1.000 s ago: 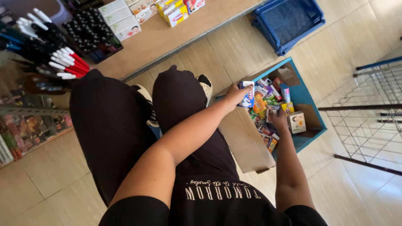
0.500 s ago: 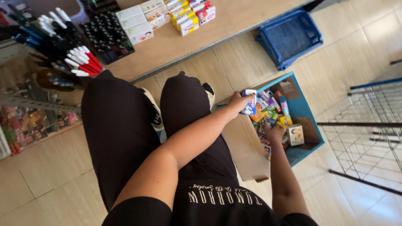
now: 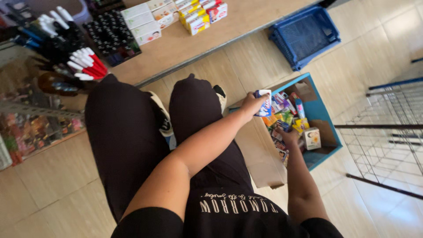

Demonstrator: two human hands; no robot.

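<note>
— How many boxes stood on the floor?

— One open cardboard box [image 3: 324, 132] with a blue outside, and one blue plastic basket [image 3: 305, 35] beyond it.

— And hands?

— Two: the left hand [image 3: 251, 105] held one small blue-and-white packet [image 3: 264, 102], the right hand [image 3: 288, 137] was down among the packets, too jumbled to count.

— On the shelf board?

— Three pale cartons [image 3: 141, 20] near its far edge. The red-capped markers [image 3: 88, 66] at its left end were too crowded to count.
</note>
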